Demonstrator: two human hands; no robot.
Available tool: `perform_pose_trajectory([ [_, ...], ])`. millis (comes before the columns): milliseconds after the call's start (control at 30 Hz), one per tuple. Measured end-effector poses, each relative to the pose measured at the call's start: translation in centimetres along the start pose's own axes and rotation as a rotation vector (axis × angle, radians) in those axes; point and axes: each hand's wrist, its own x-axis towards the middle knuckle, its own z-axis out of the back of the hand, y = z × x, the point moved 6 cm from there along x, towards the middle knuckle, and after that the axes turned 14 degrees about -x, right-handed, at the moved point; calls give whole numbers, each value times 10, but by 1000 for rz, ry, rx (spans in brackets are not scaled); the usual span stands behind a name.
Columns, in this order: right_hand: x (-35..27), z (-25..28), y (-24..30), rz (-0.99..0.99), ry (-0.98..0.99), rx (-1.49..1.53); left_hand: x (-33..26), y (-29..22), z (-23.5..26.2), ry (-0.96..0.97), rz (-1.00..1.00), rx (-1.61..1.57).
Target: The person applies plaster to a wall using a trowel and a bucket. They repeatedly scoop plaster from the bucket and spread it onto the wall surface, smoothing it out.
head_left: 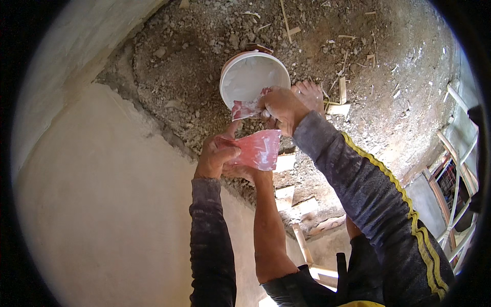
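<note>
My left hand pinches a red, flexible plastic spreader, its broad face turned up and streaked with white paste. A second, smaller-looking red spreader is gripped in my right hand, just above the first and also smeared white. The two spreaders are close together but appear apart. Directly beyond them stands a round white bucket containing smooth white paste. The right spreader overlaps the bucket's near rim in view; whether it touches is unclear. White smears mark my right fingers.
Rubble-strewn ground surrounds the bucket, with scattered wood scraps. My bare right foot is just right of the bucket. A pale smooth wall surface fills the left. At the far right stands a light-coloured frame of bars.
</note>
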Motion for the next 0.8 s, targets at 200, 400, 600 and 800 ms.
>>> perform_pose_trajectory([
  [200,10,18,9,29,-162,249,-1,3,-2,-35,133,66],
  [400,-20,-4,-5,-419,-50,1185,-7,-29,-10,18,9,318],
  [600,-7,-16,1,-814,-159,1388,-1,-37,-7,-6,126,406],
  [800,7,-1,21,-1034,90,1324,4,-38,-1,-6,129,436],
])
